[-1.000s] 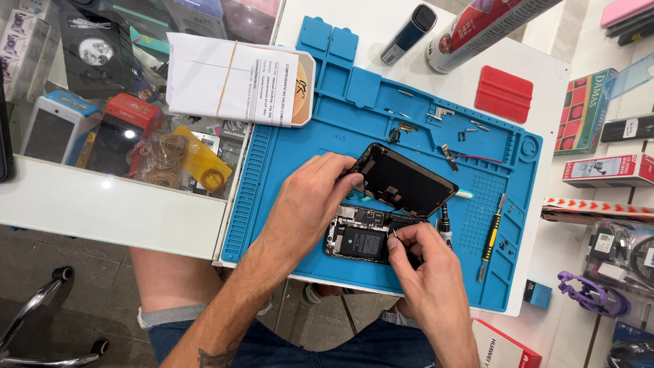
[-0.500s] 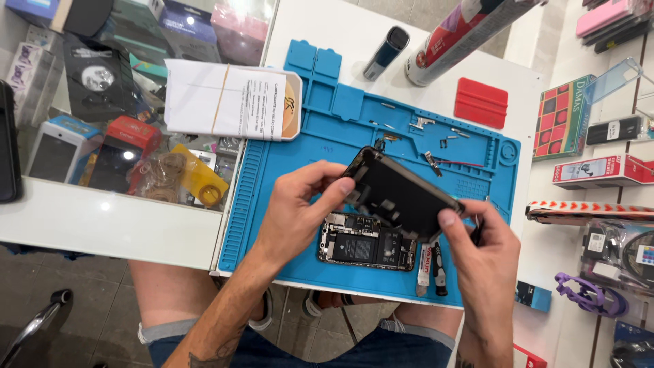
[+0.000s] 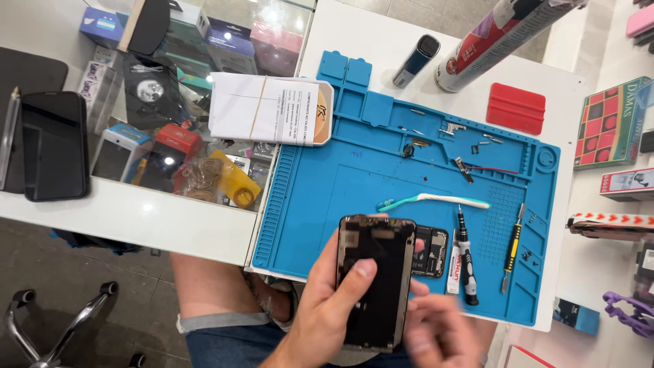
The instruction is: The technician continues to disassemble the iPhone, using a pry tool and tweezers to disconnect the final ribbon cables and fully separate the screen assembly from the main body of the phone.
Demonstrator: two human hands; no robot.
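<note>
Screen [image 3: 376, 283] now lifted in left hand [image 3: 327, 307]

Left hand [image 3: 327, 300] curled, thumb forward; right hand [image 3: 439, 330] blurred, open.

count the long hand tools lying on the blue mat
3. A toothbrush lies across the middle of the blue mat; a black-handled screwdriver lies below its right end; a yellow-and-black tool lies nearer the mat's right edge. The hands may hide others.

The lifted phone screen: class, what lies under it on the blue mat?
Under the screen, the opened phone body shows only its right part on the blue mat; the rest is covered.
</note>
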